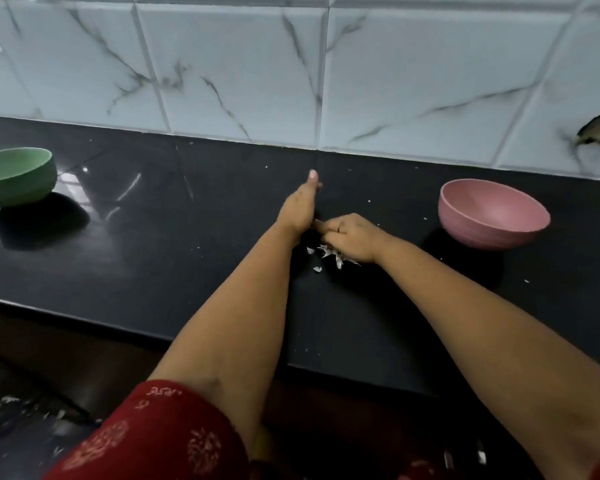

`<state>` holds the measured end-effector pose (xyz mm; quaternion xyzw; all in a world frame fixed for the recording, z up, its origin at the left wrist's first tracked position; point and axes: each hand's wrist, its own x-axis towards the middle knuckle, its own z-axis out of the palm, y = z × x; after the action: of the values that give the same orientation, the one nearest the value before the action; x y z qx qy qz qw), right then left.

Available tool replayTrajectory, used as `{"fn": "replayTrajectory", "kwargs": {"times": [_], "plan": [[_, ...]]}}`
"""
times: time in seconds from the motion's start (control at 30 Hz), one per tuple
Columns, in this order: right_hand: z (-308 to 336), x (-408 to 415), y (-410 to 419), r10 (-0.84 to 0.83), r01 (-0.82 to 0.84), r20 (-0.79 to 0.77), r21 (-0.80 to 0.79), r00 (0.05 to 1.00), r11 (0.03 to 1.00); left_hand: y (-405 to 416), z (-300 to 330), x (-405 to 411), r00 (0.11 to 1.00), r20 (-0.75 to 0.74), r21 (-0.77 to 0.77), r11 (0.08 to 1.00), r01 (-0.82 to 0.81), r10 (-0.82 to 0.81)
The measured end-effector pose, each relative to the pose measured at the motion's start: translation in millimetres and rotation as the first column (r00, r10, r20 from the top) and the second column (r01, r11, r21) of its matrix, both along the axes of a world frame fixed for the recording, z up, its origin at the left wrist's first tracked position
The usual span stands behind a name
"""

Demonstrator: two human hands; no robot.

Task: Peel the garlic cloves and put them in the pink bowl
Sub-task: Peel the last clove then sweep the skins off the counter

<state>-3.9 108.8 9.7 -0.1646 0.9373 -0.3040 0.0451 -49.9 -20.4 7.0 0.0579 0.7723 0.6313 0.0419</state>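
Both hands meet mid-counter, my right hand [350, 237] curled on what seems a garlic clove, left hand [300, 206] flat, pink bowl [492, 216] nearer my right.

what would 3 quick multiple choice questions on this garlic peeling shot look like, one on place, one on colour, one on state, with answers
1. Where does the pink bowl stand relative to the hands?
A. to their right
B. to their left
C. between them

2. What colour is the bowl at the far left of the counter?
A. pink
B. green
C. white

3. What does the visible inside of the pink bowl show?
A. it is full of water
B. it is heaped with skins
C. no cloves

Answers: 1 A, it sits right of the left hand and right hand. 2 B, its wall is green. 3 C, only bare pink surface shows; the garlic skins lie on the counter.
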Motion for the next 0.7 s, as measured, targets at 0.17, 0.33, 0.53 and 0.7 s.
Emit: {"fn": "replayTrajectory", "kwargs": {"times": [0.17,0.33,0.53,0.7], "plan": [[2.7,34.3,16.7,-0.166,0.131,-0.284,-0.139,0.944,0.982,3.3,-11.6,41.6,1.0,-0.023,0.001,1.0,0.002,-0.002],[-12.9,53.4,35.1,-0.431,0.299,-0.384,-0.357,0.817,0.885,-6.2,-5.5,90.9,0.983,-0.08,0.08,0.984,-0.161,0.167],[-16.4,67.9,16.7,-0.326,0.252,-0.404,-0.225,0.855,0.941,-4.6,-5.9,108.9,0.95,-0.23,-0.049,0.973,-0.226,0.209],[-17.5,60.0,31.7,-0.436,0.42,-0.336,-0.122,0.835,0.899,-3.3,-5.9,111.0,0.938,-0.265,-0.1,0.961,-0.258,0.224]]}}
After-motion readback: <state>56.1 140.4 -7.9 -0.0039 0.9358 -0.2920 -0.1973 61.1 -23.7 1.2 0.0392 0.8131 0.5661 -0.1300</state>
